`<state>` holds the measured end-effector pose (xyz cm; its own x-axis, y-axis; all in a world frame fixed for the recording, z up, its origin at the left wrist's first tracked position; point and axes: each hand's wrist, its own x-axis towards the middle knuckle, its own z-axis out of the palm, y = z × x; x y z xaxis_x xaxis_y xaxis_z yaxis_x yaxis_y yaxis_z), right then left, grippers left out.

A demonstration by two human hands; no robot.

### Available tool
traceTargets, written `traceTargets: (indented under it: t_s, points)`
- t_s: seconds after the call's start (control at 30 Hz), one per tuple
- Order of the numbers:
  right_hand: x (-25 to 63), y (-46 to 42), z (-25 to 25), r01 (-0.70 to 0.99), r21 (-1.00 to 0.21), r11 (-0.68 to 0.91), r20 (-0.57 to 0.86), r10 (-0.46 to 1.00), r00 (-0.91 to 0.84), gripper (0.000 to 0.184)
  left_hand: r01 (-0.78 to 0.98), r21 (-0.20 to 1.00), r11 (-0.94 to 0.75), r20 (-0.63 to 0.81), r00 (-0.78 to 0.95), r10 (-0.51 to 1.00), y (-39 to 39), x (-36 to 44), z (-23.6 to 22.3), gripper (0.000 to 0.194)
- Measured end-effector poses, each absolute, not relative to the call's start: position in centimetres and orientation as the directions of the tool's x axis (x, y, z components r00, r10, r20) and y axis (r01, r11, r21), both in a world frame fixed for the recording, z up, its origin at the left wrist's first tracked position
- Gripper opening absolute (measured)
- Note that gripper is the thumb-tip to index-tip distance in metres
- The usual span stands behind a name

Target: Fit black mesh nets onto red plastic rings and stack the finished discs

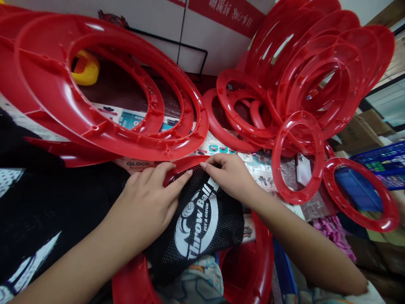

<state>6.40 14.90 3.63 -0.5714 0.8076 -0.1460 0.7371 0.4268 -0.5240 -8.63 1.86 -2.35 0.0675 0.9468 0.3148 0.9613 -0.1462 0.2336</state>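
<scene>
A black mesh net (pixel 202 223) printed "Throw Ball Fly & Catch" hangs in front of me, its upper edge lying along a red plastic ring (pixel 190 161). The thumb and fingers of my right hand (pixel 232 177) pinch the net's edge against that ring. On the other side, my left hand (pixel 152 196) grips the ring and the net edge, its index finger stretched along the mesh. The lower part of a red ring (pixel 264 266) shows under the net. My palms hide part of the edge.
Large red rings (pixel 44 76) lean at the left, and a stack of red rings (pixel 316 55) rises at the right. Smaller red rings (pixel 297 196) lie near a white phone-like object (pixel 303 169). A blue basket (pixel 386 162) stands far right. Black fabric (pixel 63 215) lies left.
</scene>
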Motion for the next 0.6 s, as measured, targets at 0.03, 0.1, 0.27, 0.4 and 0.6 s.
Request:
traceTargets:
  t_s: [0.03, 0.1, 0.27, 0.4, 0.6]
  points:
    - [6.3, 14.9, 3.7, 0.747, -0.502, 0.436, -0.148, 0.807, -0.571, 0.022, 0.961, 0.233, -0.147, 0.309, 0.07, 0.948, 1.8, -8.6, -2.3, 0.046]
    - [6.1, 14.9, 3.8, 0.765, -0.456, 0.455, -0.154, 0.806, -0.572, 0.021, 0.961, 0.236, -0.147, 0.301, 0.072, 0.951, 1.8, -8.6, -2.3, 0.047]
    - [5.8, 15.0, 4.0, 0.792, -0.359, 0.494, -0.17, 0.8, -0.576, 0.021, 0.958, 0.248, -0.146, 0.302, 0.066, 0.951, 1.8, -8.6, -2.3, 0.048]
    - [5.5, 15.1, 4.0, 0.808, -0.282, 0.518, -0.184, 0.797, -0.575, 0.02, 0.957, 0.245, -0.157, 0.315, 0.075, 0.946, 1.9, -8.6, -2.2, 0.047]
    - [5.8, 14.7, 4.4, 0.811, -0.253, 0.528, -0.192, 0.794, -0.577, 0.014, 0.958, 0.217, -0.188, 0.327, 0.11, 0.939, 1.7, -8.7, -2.5, 0.048]
